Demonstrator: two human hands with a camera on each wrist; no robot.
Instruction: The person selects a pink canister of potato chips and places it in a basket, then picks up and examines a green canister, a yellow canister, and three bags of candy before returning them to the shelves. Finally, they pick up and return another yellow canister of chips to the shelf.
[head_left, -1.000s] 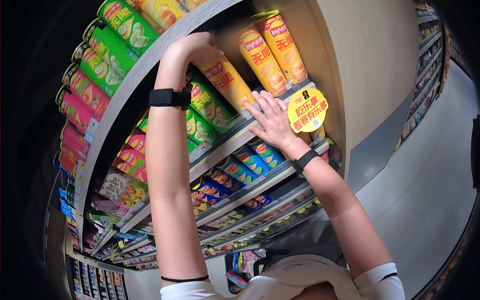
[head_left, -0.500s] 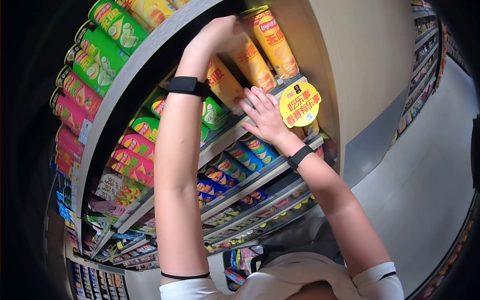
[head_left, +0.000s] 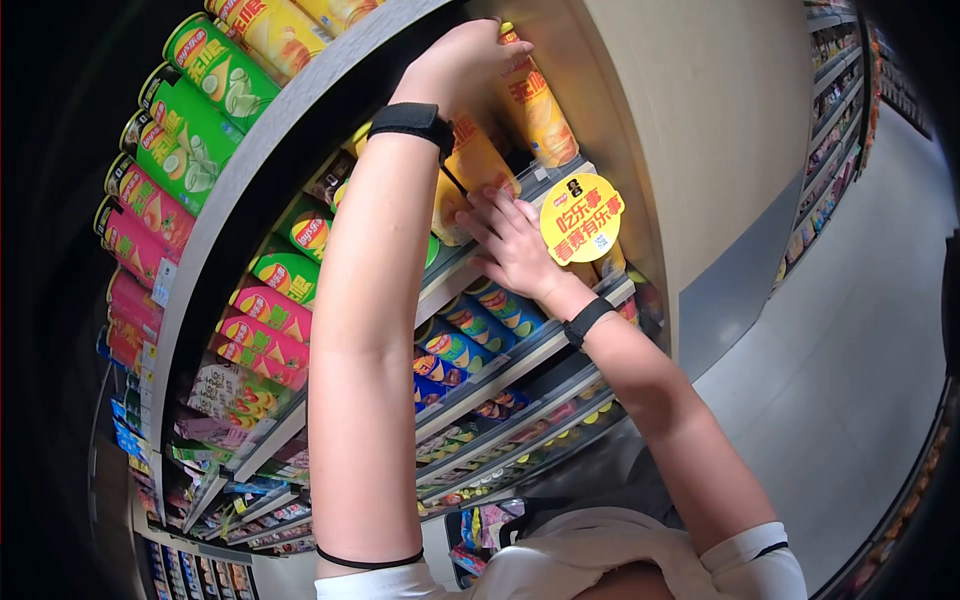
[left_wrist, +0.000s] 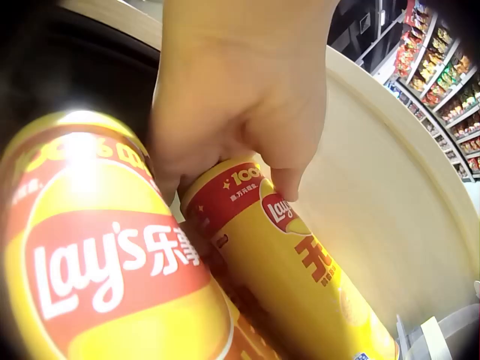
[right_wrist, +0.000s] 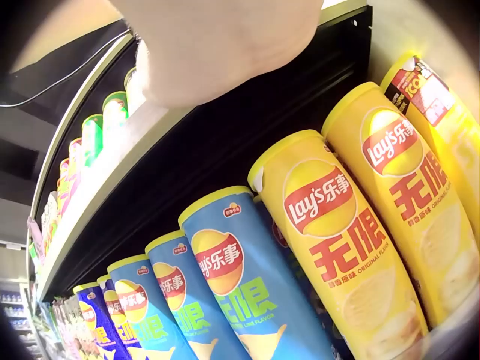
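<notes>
My left hand (head_left: 462,65) reaches up to the top shelf and holds the top of a yellow Lay's chip can (head_left: 540,110). In the left wrist view the thumb lies along one side of that can (left_wrist: 281,255), and the other fingers are mostly hidden behind its rim. Beside it stands another yellow chip can (left_wrist: 105,255). Lower down, my right hand (head_left: 515,245) rests at the shelf's front edge, fingers extended toward the base of a yellow chip can (head_left: 480,155). In the right wrist view only part of this hand (right_wrist: 225,49) shows, above the lower row.
A round yellow promotional sign (head_left: 582,220) sticks out beside the right hand. Green cans (head_left: 285,275) and pink cans (head_left: 265,340) stand further left, with blue cans (head_left: 455,345) on the shelf below. A curved beige side panel (head_left: 700,150) bounds the shelves on the right.
My left hand has moved right along the row, from one yellow can past the middle one to the rightmost. The right hand stays at the shelf edge; the whole view has shifted slightly.
</notes>
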